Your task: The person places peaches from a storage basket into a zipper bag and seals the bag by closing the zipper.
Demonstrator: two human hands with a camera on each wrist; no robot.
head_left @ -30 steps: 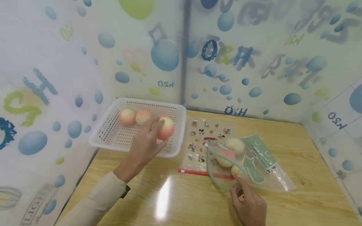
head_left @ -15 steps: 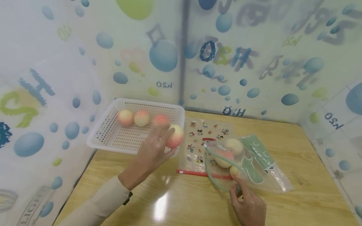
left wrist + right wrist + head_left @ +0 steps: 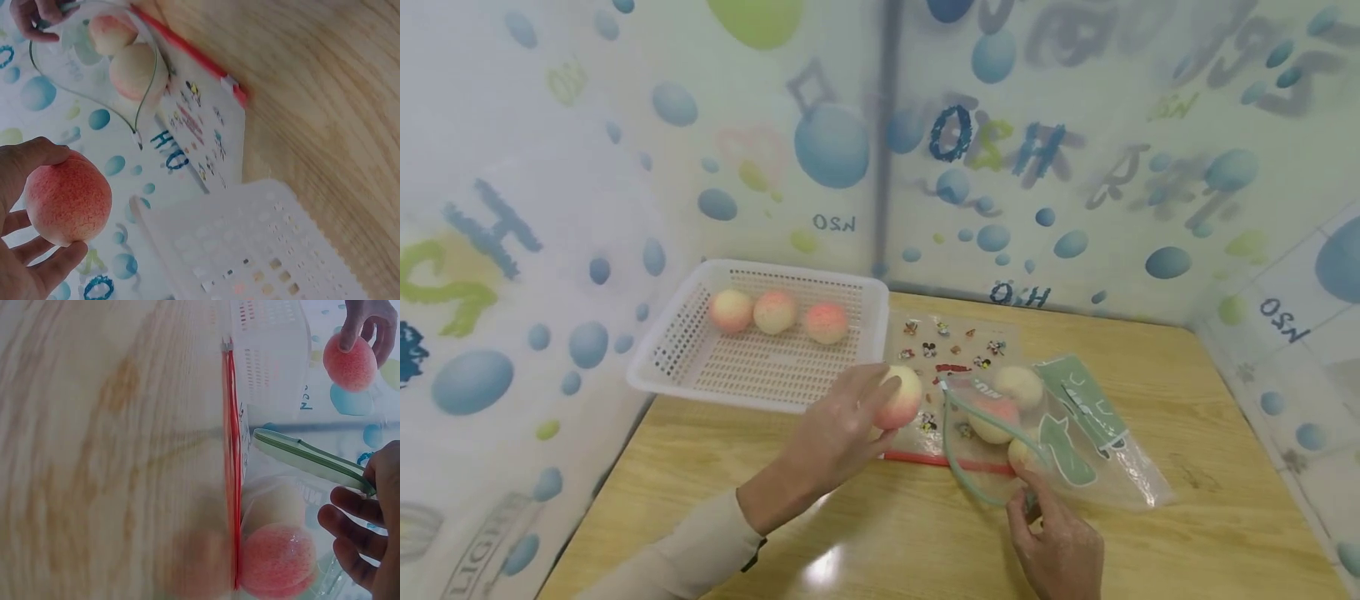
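My left hand grips a pink and yellow peach in the air, just right of the basket's near corner; the left wrist view shows fingers and thumb around this peach. My right hand pinches the rim of a clear zip bag with a green edge and green print, as the right wrist view also shows at the bag's green rim. Its mouth gapes toward the left. Inside the bag lie several peaches. A white perforated basket at the left holds three peaches.
Partly under the green bag lies a flat clear bag with cartoon prints and a red zipper. Patterned walls close in the wooden table at the back and sides.
My left hand has lifted the peach out of the basket and carried it right and toward me, over the table. My right hand stays at the bag's rim.
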